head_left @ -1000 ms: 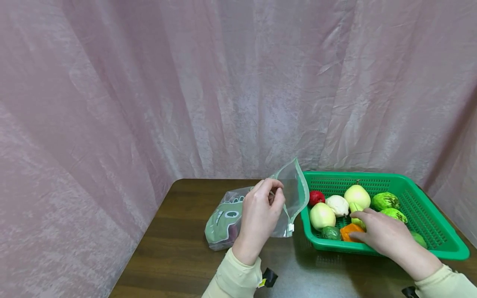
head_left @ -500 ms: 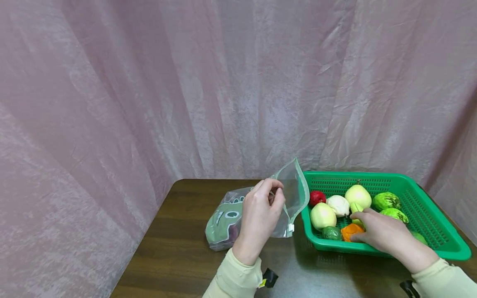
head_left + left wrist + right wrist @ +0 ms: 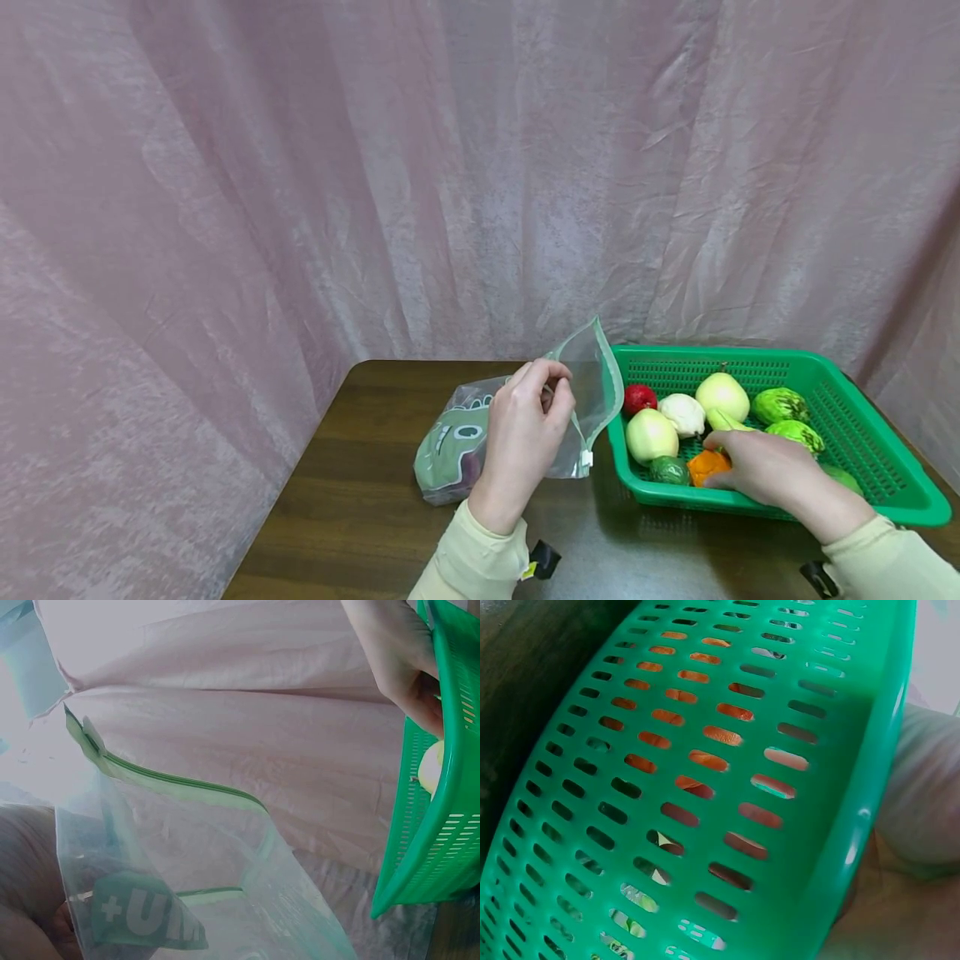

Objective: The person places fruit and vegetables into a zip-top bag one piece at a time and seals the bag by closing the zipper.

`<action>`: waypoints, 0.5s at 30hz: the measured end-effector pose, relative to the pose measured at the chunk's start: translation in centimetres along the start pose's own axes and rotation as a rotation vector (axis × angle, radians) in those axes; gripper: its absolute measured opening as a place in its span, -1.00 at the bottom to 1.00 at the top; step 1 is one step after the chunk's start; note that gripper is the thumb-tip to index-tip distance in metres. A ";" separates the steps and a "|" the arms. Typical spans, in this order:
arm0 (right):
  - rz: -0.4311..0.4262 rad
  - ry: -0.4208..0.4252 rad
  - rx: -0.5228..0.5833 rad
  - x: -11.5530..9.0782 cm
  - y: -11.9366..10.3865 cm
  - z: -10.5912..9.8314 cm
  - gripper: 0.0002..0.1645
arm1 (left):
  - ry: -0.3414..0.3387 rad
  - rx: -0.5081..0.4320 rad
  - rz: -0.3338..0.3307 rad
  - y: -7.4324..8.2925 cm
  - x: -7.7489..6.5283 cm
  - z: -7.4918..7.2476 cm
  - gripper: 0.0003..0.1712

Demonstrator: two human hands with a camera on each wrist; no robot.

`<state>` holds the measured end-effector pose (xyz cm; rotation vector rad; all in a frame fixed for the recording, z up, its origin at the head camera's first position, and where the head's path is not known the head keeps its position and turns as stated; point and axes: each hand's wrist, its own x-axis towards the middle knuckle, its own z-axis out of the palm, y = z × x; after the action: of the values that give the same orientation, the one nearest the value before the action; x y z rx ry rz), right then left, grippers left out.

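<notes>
In the head view, my left hand (image 3: 527, 417) pinches the mouth edge of a clear zip bag (image 3: 597, 392) with green trim and a white slider. The bag's green printed face (image 3: 450, 446) lies to the left, with something dark purple showing through. In the left wrist view the bag's zip mouth (image 3: 180, 782) gapes wide. My right hand (image 3: 772, 471) reaches into the green basket (image 3: 832, 375), thumb and fingers bent around the right side of a blocky orange vegetable (image 3: 705, 467). Through the basket slots in the right wrist view, the orange vegetable (image 3: 681, 695) shows; the hand's palm is hidden.
Around the right hand lie pale green round fruits (image 3: 651, 436), a white lumpy one (image 3: 681, 414), a red one (image 3: 640, 399), a dark green one (image 3: 668, 470), a yellow-green one (image 3: 724, 419) and wrinkled green ones (image 3: 780, 405). A pink curtain (image 3: 480, 183) hangs behind the wooden table (image 3: 337, 500).
The right hand's fingers have come down from the yellow-green fruit and bent over the orange vegetable. The basket has shifted slightly right. The left hand and bag stay nearly still.
</notes>
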<state>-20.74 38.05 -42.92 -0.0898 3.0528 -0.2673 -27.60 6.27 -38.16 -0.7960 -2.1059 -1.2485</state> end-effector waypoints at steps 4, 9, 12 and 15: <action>-0.014 0.003 0.000 0.1 0.1 0.2 -0.41 | -0.003 -0.005 -0.003 0.0 0.0 0.0 -0.88; 0.001 -0.006 0.002 0.3 0.1 0.3 -0.40 | -0.003 -0.005 -0.006 0.0 -0.1 0.0 -0.88; 0.009 -0.008 0.003 0.4 0.0 0.3 -0.41 | -0.002 -0.002 -0.005 0.0 0.0 0.0 -0.88; 0.008 -0.001 0.004 0.3 0.0 0.3 -0.42 | -0.002 -0.002 -0.003 0.0 0.0 0.0 -0.87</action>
<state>-21.05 37.97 -43.24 -0.0774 3.0510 -0.2725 -27.59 6.24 -38.14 -0.7959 -2.1084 -1.2519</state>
